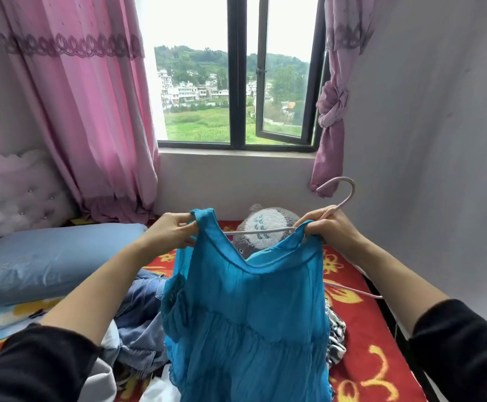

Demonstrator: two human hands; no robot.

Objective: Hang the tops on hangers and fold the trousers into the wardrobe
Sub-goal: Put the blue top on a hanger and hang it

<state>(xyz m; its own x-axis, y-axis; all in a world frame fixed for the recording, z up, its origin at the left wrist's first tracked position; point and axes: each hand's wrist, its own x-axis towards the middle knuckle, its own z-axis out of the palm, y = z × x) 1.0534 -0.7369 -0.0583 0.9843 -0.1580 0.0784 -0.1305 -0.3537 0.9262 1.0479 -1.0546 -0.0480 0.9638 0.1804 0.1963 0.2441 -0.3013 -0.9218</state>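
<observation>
I hold a turquoise sleeveless top (245, 311) up over the bed. My left hand (169, 233) pinches its left shoulder strap. My right hand (328, 227) grips the right strap together with a pale pink hanger (342, 195), whose hook rises above my fingers. The hanger's bar runs left behind the neckline, and its other arm pokes out at the right below my forearm. The top hangs down and hides the clothes behind it.
Blue jeans (140, 317) and other clothes lie heaped on the red flowered bedspread (373, 343). A grey plush toy (265, 221) sits under the window. A blue pillow (48, 256) lies at left, pink curtains (91, 111) frame the window, and a white wall (425, 169) is close on the right.
</observation>
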